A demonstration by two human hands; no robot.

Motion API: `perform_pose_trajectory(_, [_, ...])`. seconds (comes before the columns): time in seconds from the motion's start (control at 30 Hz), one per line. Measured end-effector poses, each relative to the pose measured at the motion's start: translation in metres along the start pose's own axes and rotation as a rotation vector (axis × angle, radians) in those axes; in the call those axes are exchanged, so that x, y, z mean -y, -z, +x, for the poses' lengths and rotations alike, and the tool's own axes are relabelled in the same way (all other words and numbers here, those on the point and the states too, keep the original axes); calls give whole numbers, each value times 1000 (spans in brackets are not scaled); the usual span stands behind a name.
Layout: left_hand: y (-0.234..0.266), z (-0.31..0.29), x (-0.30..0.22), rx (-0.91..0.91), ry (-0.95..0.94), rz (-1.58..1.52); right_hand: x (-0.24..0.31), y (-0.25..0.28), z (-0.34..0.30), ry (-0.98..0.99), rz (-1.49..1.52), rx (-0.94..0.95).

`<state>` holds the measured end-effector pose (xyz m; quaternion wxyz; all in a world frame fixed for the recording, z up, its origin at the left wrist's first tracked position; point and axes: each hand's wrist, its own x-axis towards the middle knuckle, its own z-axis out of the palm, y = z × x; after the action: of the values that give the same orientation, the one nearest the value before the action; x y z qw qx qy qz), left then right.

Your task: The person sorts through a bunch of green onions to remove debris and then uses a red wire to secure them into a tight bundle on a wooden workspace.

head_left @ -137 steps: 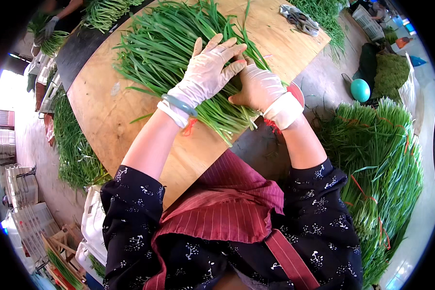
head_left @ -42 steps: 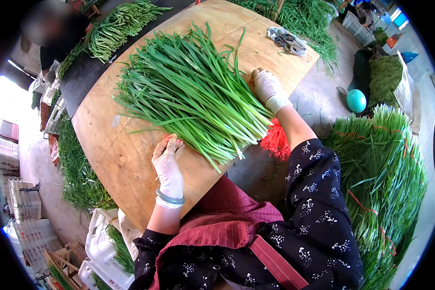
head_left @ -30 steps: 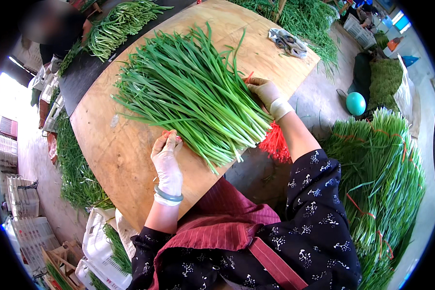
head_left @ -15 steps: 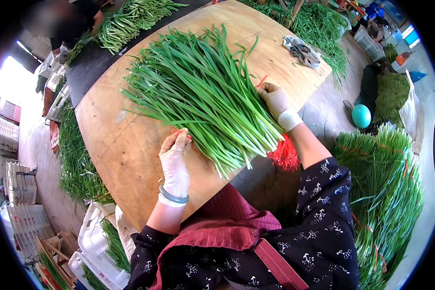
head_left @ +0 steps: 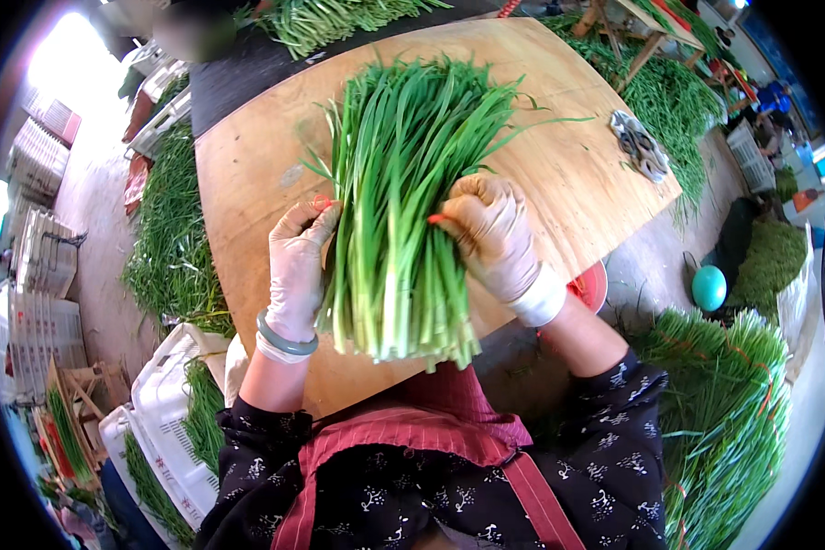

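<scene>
Midway across a pale wooden surface (head_left: 257, 247), toward its near edge, a thick bunch of long green leaves (head_left: 403, 220) sits between two gloved hands, leafy tips pointing away from the person and pale stem ends toward the body. Whether its underside rests fully on the wood cannot be told. The left hand (head_left: 301, 252), at the bunch's left side, has thumb and fingers pinched on a red tie (head_left: 321, 202). The right hand (head_left: 497, 229), fingers curled against the right side, grips a bit of red tie too; whether one strand joins the two is hidden by the leaves.

A grey-green bangle (head_left: 286, 335) circles the left wrist over the glove cuff. Below, a maroon pinstriped apron (head_left: 403, 431) covers a black patterned top (head_left: 376, 495). Toward the right corner of the wood lies a crumpled grey-and-white cloth item (head_left: 640, 147). A red basin (head_left: 592, 286) shows in part behind the right forearm, with a round turquoise object (head_left: 709, 288) farther right and upright tied bundles (head_left: 715, 394) of greens nearer the person. Loose greens (head_left: 179, 257) heap on the floor at left, above white crates (head_left: 170, 458); beyond, more cut stalks (head_left: 339, 23) lie on a black surface (head_left: 257, 73).
</scene>
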<state>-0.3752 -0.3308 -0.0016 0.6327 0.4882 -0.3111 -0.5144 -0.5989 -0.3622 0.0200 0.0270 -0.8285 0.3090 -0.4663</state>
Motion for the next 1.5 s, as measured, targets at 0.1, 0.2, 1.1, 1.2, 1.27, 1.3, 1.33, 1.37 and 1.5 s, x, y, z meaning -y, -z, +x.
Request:
perform_pose_trajectory(0.1, [17, -4, -11, 38, -63, 147, 19, -17, 6, 229, -119, 52])
perform_pose_trajectory(0.2, [29, -16, -11, 23, -154, 476, 36, -32, 3, 444, -128, 315])
perform_pose_trajectory(1.1, [47, -26, 30, -270, -240, 747, 75, -90, 5, 196, 285, 235])
perform_pose_trajectory(1.2, [55, -26, 33, -369, -417, 981, 79, -108, 13, -31, 364, 235])
perform_pose_trajectory(1.27, [57, -24, 34, -354, -246, 596, 81, -114, 17, -34, 272, 220])
perform_pose_trajectory(1.3, [56, -24, 35, -347, -198, 444, 81, -114, 18, -31, 214, 245])
perform_pose_trajectory(1.33, [56, -25, 36, -335, -133, 306, 82, -114, 18, -23, 150, 267])
perform_pose_trajectory(1.37, [56, -27, 37, -335, -145, 283, 83, -113, 18, -5, 114, 288])
perform_pose_trajectory(1.5, [51, -31, 37, -368, -234, 334, 88, -111, 15, -71, 19, 330])
